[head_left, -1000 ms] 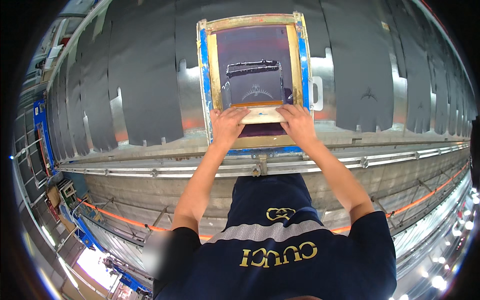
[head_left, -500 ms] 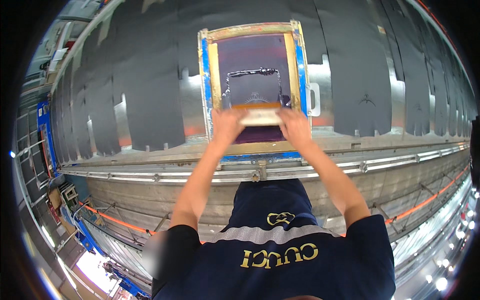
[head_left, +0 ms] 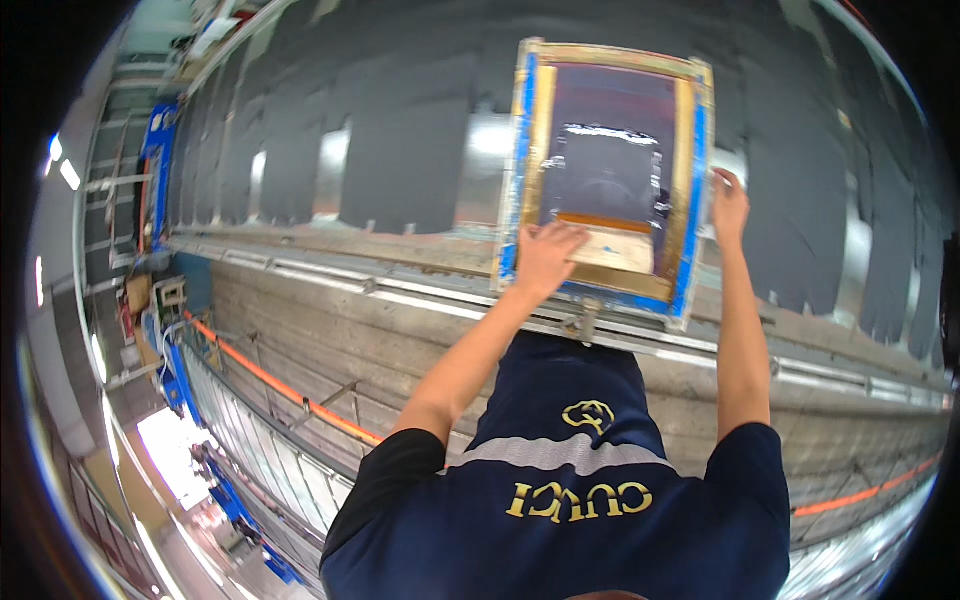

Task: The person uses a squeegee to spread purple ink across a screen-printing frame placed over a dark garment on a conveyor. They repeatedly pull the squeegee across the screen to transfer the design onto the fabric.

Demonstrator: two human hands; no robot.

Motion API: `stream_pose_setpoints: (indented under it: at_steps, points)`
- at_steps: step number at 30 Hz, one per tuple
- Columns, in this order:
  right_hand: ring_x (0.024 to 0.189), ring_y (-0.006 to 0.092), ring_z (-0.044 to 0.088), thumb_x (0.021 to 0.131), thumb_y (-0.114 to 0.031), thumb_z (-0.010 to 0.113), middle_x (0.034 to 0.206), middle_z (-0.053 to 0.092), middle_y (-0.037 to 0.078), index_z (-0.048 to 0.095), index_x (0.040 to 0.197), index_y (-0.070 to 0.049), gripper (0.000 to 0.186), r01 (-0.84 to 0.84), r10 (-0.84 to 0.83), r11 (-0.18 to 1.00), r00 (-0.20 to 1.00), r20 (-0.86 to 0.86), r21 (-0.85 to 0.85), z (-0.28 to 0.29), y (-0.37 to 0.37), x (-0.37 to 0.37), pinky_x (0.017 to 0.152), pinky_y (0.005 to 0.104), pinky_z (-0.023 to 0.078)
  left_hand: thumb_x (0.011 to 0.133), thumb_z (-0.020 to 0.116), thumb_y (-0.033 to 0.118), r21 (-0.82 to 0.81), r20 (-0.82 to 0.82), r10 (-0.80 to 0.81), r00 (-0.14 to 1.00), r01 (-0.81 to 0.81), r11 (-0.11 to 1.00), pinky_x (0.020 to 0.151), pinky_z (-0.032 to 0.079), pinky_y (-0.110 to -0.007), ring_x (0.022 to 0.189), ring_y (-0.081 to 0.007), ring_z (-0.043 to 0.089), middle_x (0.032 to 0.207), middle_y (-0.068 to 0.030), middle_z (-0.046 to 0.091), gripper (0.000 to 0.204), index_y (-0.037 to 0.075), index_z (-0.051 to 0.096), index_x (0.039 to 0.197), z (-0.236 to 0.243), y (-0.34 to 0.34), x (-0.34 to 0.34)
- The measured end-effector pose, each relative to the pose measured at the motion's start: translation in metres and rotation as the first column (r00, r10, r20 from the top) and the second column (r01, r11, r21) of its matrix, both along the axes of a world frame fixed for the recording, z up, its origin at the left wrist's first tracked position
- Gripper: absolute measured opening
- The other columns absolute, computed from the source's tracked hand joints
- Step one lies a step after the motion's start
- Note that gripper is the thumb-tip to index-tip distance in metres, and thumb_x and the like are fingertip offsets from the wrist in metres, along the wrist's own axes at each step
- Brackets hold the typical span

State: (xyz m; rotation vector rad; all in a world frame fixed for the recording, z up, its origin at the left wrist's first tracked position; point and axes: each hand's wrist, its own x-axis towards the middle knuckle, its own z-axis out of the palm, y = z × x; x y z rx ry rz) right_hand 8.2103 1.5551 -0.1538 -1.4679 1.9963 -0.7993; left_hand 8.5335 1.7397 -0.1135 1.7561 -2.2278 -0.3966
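A screen-printing frame (head_left: 700,150) with blue and yellowish edges lies on the dark-covered bench in front of me, slightly tilted. Dark, glossy ink (head_left: 657,185) outlines a rectangle on its mesh. Near the frame's close end rests a squeegee (head_left: 622,250) with a pale wooden grip and an orange-brown blade edge. My left hand (head_left: 548,258) is over the squeegee's left end, fingers laid across its grip and wrist over the frame's near left corner. At the frame's right side, my right hand (head_left: 731,208) has its fingers curled at the white side handle, which is mostly hidden by it.
Dark sheets (head_left: 405,150) line the long bench, with shiny metal strips between them. A metal rail (head_left: 440,303) runs along its near edge. Behind me are a concrete floor strip and an orange bar (head_left: 270,368). Blue machinery (head_left: 160,150) stands at far left.
My right hand has left the squeegee and moved to the frame's right side. My left hand stays at the squeegee's left end. The view has turned, placing the frame further right.
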Motion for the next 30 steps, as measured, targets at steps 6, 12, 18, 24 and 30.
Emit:
stream_pose_setpoints:
  at_steps: [6,12,18,24,30]
  points:
    - [0.087,0.0297,0.071,0.100,-0.030,0.061,0.093,0.074,0.019,0.073,0.113,-0.009,0.028,0.081,-0.068,0.987,0.993,0.100,-0.140,0.033,0.003,0.059,0.080,0.0408,0.053,0.074,0.076,0.014,-0.054,-0.079,0.059,0.995,-0.063,0.997,0.103,0.032,-0.050,0.130,-0.0188,0.054,0.137,0.0033,0.064,0.055,0.020,0.067,0.128,0.015,0.029,0.057]
    - [0.081,0.0272,0.068,0.100,-0.029,0.060,0.088,0.072,0.018,0.072,0.110,-0.007,0.026,0.065,0.003,0.946,0.978,0.209,-0.317,0.010,0.026,0.248,0.077,0.0394,0.052,0.072,0.076,0.009,-0.099,-0.053,0.137,0.989,-0.141,0.985,0.101,0.033,-0.050,0.125,-0.0202,0.058,0.133,0.0031,0.067,0.054,0.019,0.068,0.125,0.021,0.044,0.213]
    - [0.066,0.0214,0.061,0.100,-0.027,0.061,0.074,0.066,0.015,0.071,0.110,-0.006,0.026,0.056,0.001,0.966,0.975,0.220,-0.253,0.004,0.046,0.402,0.066,0.0382,0.049,0.073,0.076,0.011,-0.096,0.022,0.073,0.997,-0.070,0.993,0.101,0.034,-0.048,0.122,-0.0209,0.059,0.132,0.0041,0.068,0.054,0.019,0.068,0.126,0.017,0.055,0.368]
    - [0.067,0.0294,0.065,0.100,-0.027,0.059,0.076,0.068,0.018,0.071,0.110,-0.006,0.026,0.054,-0.012,0.962,0.988,0.155,-0.269,0.007,0.052,0.436,0.068,0.0423,0.049,0.072,0.078,0.014,-0.123,0.067,-0.004,0.998,0.012,0.992,0.097,0.036,-0.044,0.121,-0.0182,0.060,0.132,0.0072,0.068,0.055,0.023,0.069,0.125,0.018,0.076,0.425]
    - [0.069,0.0363,0.067,0.100,-0.026,0.057,0.076,0.068,0.019,0.072,0.110,-0.009,0.024,0.056,-0.040,0.982,0.995,0.089,-0.179,-0.004,0.052,0.445,0.073,0.0457,0.050,0.067,0.079,0.014,-0.086,0.091,-0.078,0.993,0.086,0.993,0.091,0.035,-0.047,0.118,-0.0165,0.060,0.132,0.0099,0.067,0.062,0.024,0.068,0.127,0.009,0.113,0.432]
